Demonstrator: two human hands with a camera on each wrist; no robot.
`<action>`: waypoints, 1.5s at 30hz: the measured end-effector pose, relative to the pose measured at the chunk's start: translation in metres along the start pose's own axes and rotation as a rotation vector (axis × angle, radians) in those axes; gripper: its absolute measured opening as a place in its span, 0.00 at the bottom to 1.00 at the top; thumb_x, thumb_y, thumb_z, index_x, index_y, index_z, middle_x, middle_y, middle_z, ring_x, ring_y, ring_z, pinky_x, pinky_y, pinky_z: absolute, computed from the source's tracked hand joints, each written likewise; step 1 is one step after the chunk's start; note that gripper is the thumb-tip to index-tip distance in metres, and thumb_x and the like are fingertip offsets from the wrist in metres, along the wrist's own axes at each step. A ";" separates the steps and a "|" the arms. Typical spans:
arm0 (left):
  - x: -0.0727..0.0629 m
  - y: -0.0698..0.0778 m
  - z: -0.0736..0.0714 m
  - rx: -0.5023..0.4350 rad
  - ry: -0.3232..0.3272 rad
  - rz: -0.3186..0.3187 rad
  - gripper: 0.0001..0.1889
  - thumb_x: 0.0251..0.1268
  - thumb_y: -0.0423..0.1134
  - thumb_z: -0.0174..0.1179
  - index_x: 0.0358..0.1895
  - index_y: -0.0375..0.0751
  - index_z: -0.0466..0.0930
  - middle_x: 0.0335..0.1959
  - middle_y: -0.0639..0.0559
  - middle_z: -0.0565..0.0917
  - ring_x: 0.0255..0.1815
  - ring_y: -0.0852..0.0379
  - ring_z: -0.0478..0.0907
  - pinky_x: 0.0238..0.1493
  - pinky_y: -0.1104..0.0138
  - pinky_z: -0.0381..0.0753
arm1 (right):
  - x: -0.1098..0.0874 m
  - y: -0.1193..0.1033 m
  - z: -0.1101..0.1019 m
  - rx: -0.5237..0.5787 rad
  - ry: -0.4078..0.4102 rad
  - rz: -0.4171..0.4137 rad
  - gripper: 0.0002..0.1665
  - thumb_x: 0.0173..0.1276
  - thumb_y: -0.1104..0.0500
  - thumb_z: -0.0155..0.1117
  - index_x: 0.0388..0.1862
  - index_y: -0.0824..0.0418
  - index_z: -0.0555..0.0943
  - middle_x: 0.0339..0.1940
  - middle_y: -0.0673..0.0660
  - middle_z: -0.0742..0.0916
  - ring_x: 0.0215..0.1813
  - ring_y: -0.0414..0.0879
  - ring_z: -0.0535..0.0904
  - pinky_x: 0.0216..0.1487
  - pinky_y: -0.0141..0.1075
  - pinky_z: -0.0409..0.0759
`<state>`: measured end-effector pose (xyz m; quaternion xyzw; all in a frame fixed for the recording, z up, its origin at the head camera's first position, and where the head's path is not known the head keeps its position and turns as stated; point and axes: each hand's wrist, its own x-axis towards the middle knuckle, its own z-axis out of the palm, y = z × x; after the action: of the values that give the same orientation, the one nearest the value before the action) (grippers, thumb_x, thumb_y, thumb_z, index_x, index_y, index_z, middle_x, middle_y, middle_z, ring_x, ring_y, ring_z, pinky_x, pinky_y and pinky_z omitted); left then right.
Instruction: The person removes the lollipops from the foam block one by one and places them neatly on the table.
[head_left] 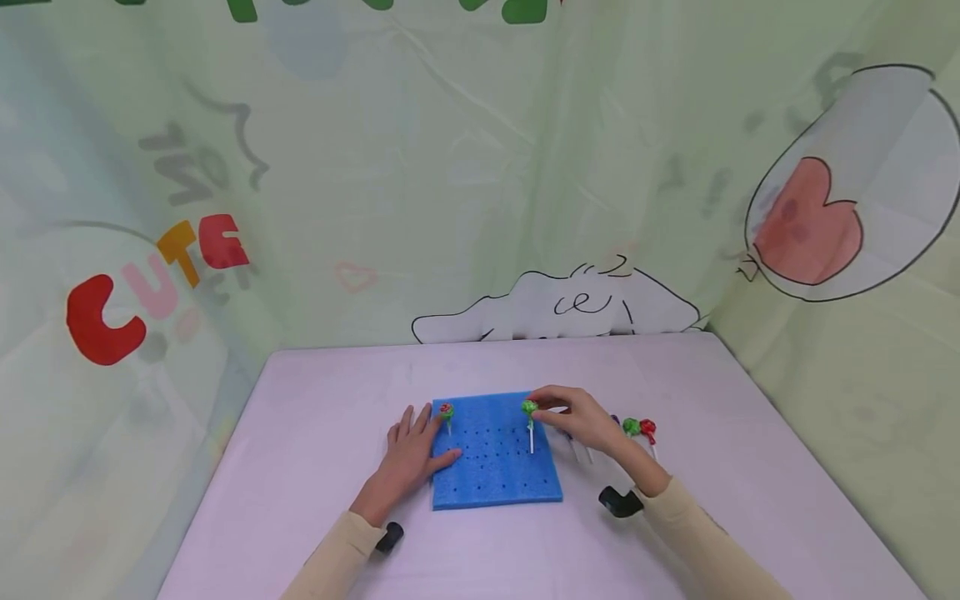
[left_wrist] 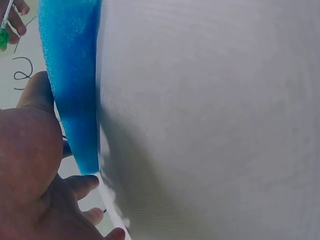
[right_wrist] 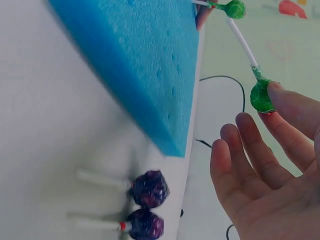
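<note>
A blue foam board with rows of small holes lies flat on the table. My right hand pinches a green lollipop by its wrapped head, over the board's far right part. Its white stick points down in the head view; in the right wrist view, thumb and index finger grip the head while the other fingers spread apart. My left hand rests at the board's left edge, fingers spread and thumb over the top. Near those fingers, a red-and-green lollipop stands upright in the far left corner.
Right of the board lie loose lollipops: a green one, a red one and two dark purple ones, partly hidden by my right arm in the head view. A printed curtain hangs behind the pale table.
</note>
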<state>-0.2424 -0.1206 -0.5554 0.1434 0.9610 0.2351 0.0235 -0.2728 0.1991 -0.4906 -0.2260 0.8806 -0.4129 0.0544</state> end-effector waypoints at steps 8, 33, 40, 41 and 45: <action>0.000 0.000 -0.001 0.003 0.004 0.004 0.41 0.68 0.65 0.57 0.76 0.43 0.64 0.81 0.37 0.56 0.82 0.31 0.43 0.76 0.37 0.49 | -0.010 0.007 -0.013 -0.002 0.047 0.008 0.19 0.74 0.54 0.63 0.60 0.60 0.81 0.56 0.60 0.87 0.59 0.58 0.83 0.56 0.51 0.84; 0.003 -0.002 -0.001 0.006 0.006 -0.005 0.41 0.68 0.65 0.56 0.77 0.44 0.63 0.81 0.37 0.55 0.82 0.31 0.42 0.77 0.37 0.48 | -0.025 0.027 -0.042 -0.022 0.062 0.048 0.20 0.74 0.54 0.63 0.61 0.61 0.80 0.57 0.60 0.86 0.60 0.59 0.82 0.60 0.56 0.80; 0.002 -0.001 -0.001 0.008 -0.001 -0.001 0.41 0.68 0.64 0.57 0.77 0.43 0.63 0.81 0.36 0.55 0.82 0.30 0.42 0.76 0.37 0.48 | -0.031 0.034 -0.047 -0.045 0.055 0.071 0.20 0.74 0.54 0.63 0.60 0.61 0.81 0.56 0.60 0.87 0.59 0.57 0.82 0.59 0.55 0.81; 0.002 -0.001 -0.001 0.005 0.003 0.002 0.41 0.68 0.64 0.57 0.76 0.43 0.63 0.81 0.36 0.56 0.82 0.30 0.43 0.76 0.36 0.48 | -0.032 0.035 -0.047 -0.050 0.054 0.076 0.20 0.74 0.54 0.63 0.61 0.61 0.80 0.57 0.60 0.86 0.59 0.57 0.82 0.59 0.54 0.81; 0.000 -0.001 -0.001 0.003 0.010 0.008 0.40 0.68 0.64 0.57 0.76 0.43 0.64 0.80 0.36 0.56 0.82 0.29 0.43 0.76 0.36 0.48 | -0.036 0.036 -0.050 -0.056 0.050 0.087 0.21 0.74 0.54 0.63 0.61 0.62 0.80 0.57 0.61 0.86 0.59 0.58 0.82 0.60 0.55 0.80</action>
<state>-0.2429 -0.1212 -0.5551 0.1461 0.9609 0.2344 0.0175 -0.2676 0.2704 -0.4883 -0.1788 0.9019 -0.3908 0.0437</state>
